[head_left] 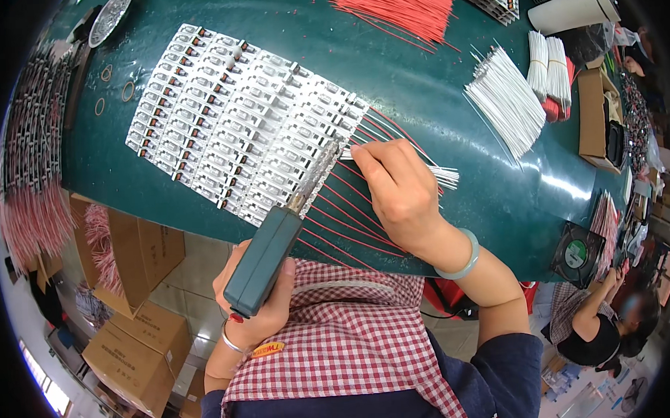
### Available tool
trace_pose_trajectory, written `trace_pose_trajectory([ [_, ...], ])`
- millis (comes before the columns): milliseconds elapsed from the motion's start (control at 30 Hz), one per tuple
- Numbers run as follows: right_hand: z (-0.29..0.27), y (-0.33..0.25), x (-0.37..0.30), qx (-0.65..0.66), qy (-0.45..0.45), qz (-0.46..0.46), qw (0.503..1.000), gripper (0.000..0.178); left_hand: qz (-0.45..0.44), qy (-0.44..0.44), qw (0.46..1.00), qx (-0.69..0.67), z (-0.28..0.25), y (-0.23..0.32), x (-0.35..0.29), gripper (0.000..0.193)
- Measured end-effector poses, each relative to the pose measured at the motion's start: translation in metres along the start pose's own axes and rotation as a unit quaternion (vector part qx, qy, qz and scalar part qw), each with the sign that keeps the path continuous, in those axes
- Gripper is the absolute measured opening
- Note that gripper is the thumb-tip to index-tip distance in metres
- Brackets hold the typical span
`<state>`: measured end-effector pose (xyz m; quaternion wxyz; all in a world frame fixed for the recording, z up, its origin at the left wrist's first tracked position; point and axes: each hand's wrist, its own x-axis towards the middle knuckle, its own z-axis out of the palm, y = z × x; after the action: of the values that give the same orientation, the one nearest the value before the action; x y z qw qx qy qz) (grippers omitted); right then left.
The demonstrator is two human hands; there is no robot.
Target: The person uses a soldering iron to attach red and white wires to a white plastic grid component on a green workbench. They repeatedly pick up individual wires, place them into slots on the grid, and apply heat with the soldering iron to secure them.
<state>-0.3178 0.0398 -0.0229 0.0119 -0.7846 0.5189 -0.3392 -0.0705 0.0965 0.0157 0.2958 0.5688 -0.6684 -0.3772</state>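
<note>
If the circuit-board panel (234,124) slides on the worktop (499,209): misalignment likely.
Left hand (269,320): wrapped round soldering gun (259,264); slipping might scorch red wires (354,224).
Right hand (401,184): pinching white wires (446,176) beside the panel; burns possible.

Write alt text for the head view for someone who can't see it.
A person's left hand holds a green tool at the edge of a white panel of small parts; the right hand holds thin white wires there. Red wires trail from that edge across a green table, with a red wire pile and a white wire pile beyond.
</note>
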Motion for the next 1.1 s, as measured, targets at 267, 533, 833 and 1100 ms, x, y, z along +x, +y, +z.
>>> trace_pose_trajectory([
  [267, 0.0, 0.0, 0.0, -0.016, -0.008, -0.012, 1.0, 0.032, 0.011, -0.014, 1.0, 0.01, 0.001, 0.004, 0.005, 0.02],
  [533, -0.001, -0.006, 0.005, -0.015, -0.002, 0.005, 1.0, 0.031, 0.031, -0.012, 0.999, 0.021, 0.003, -0.005, -0.001, 0.016],
  [833, 0.0, -0.005, 0.004, -0.016, 0.001, 0.007, 1.0, 0.031, 0.016, 0.02, 1.0, 0.005, -0.003, -0.001, -0.008, 0.023],
  [1100, 0.0, -0.012, -0.003, 0.003, 0.027, -0.012, 1.0, 0.033, -0.008, 0.0, 1.0, 0.005, -0.008, -0.005, -0.013, 0.028],
])
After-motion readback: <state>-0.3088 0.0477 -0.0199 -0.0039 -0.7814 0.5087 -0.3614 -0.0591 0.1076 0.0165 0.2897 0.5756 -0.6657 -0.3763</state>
